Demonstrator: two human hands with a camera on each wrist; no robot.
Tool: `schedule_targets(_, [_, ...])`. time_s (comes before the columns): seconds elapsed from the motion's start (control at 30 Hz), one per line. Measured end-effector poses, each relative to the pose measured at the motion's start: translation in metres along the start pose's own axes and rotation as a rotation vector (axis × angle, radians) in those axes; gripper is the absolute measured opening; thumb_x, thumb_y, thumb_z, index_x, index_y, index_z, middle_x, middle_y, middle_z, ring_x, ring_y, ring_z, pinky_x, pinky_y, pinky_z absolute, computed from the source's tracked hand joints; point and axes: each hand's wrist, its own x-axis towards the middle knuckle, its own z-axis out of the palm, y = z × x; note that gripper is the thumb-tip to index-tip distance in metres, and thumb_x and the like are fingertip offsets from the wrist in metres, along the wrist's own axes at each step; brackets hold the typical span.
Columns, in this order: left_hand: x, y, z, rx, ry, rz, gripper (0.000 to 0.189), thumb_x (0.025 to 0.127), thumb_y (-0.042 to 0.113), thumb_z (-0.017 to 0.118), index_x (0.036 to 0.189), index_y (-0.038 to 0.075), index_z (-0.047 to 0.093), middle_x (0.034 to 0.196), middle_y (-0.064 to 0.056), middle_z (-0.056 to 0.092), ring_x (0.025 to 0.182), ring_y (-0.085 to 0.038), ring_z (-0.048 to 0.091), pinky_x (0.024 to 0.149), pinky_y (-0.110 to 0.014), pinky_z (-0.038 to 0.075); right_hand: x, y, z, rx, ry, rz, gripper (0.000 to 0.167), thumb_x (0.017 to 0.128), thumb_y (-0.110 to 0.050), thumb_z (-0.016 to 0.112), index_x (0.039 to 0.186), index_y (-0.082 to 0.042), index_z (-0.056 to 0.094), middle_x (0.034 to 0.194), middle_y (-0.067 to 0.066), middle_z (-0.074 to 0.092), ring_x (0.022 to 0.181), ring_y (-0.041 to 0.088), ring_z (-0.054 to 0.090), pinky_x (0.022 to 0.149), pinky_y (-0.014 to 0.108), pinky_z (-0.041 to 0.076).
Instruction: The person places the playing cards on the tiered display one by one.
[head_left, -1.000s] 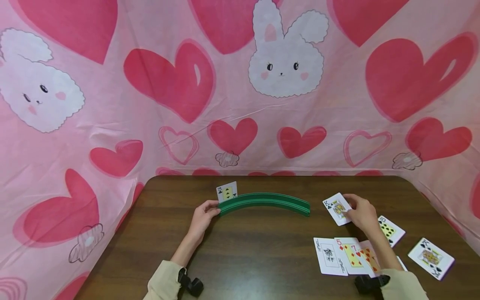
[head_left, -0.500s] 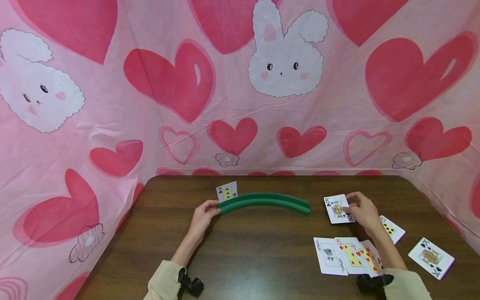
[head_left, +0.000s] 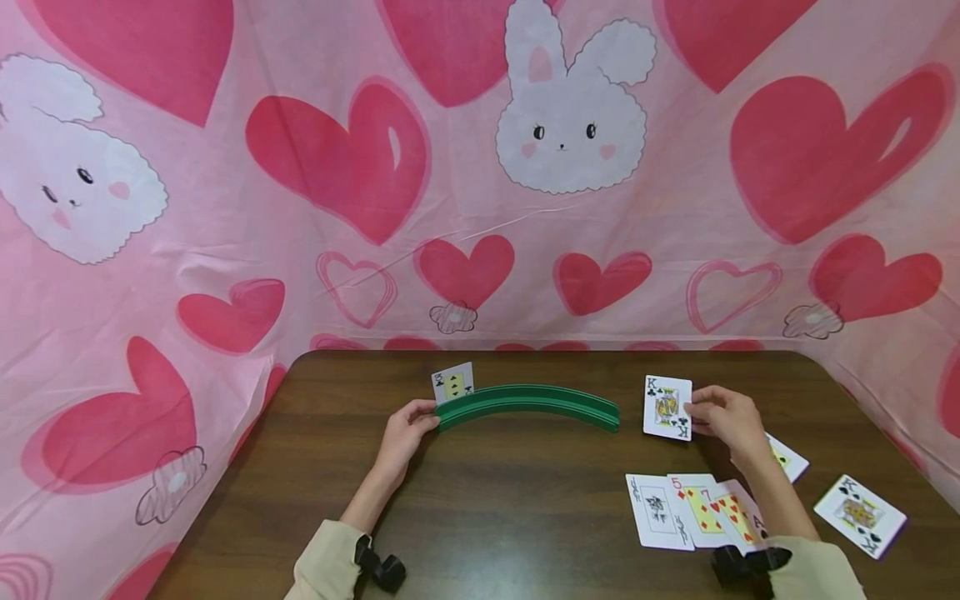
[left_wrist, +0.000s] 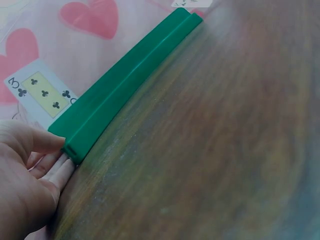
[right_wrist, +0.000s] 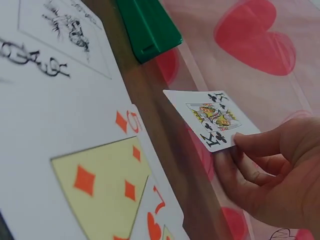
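A curved green card holder (head_left: 528, 402) (left_wrist: 125, 82) (right_wrist: 149, 26) lies across the middle of the brown table (head_left: 495, 500). A three of clubs (head_left: 453, 382) (left_wrist: 41, 92) stands in its left end. My left hand (head_left: 407, 428) (left_wrist: 30, 185) grips that left end, thumb on top. My right hand (head_left: 722, 417) (right_wrist: 272, 175) pinches a king of clubs (head_left: 667, 407) (right_wrist: 212, 119) by its edge, lifted upright just right of the holder's right end.
Face-up cards lie at the front right: a joker (head_left: 657, 512) (right_wrist: 55, 35), a five of diamonds (head_left: 701, 510) (right_wrist: 100, 185), another king (head_left: 859, 515) and one partly under my right arm (head_left: 786, 457). A pink heart-and-bunny cloth (head_left: 480, 167) walls the table's far side.
My right hand has lifted the king of clubs off the table, turned it upright and moved it slightly left toward the holder. The left hand has stayed on the holder.
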Motion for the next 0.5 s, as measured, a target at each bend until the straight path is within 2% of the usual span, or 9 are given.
schedule_targets(0.13, [0.001, 0.0, 0.0, 0.0, 0.001, -0.004, 0.025, 0.097, 0.003, 0.065, 0.121, -0.007, 0.069, 0.117, -0.016, 0.069, 0.098, -0.017, 0.062, 0.086, -0.026, 0.047, -0.001, -0.003, 0.0, 0.097, 0.009, -0.016, 0.026, 0.099, -0.002, 0.065, 0.114, 0.019, 0.059, 0.083, -0.006, 0.071, 0.072, 0.004, 0.067, 0.068, 0.025, 0.058])
schedule_targets(0.3, [0.001, -0.001, 0.0, 0.003, 0.001, -0.006, 0.026, 0.097, 0.003, 0.066, 0.121, -0.007, 0.068, 0.118, -0.017, 0.069, 0.099, -0.019, 0.062, 0.087, -0.027, 0.047, -0.001, -0.011, -0.001, 0.167, 0.023, -0.041, 0.028, 0.098, 0.001, 0.066, 0.115, 0.021, 0.058, 0.082, -0.007, 0.072, 0.071, 0.005, 0.07, 0.069, 0.025, 0.058])
schedule_targets(0.5, [0.001, 0.0, 0.0, 0.006, -0.002, -0.008, 0.026, 0.098, 0.003, 0.065, 0.122, -0.007, 0.068, 0.119, -0.017, 0.069, 0.1, -0.018, 0.062, 0.087, -0.026, 0.047, -0.002, -0.023, -0.001, 0.372, 0.007, -0.071, 0.023, 0.094, 0.006, 0.069, 0.113, 0.012, 0.058, 0.08, -0.005, 0.072, 0.072, 0.008, 0.071, 0.068, 0.027, 0.059])
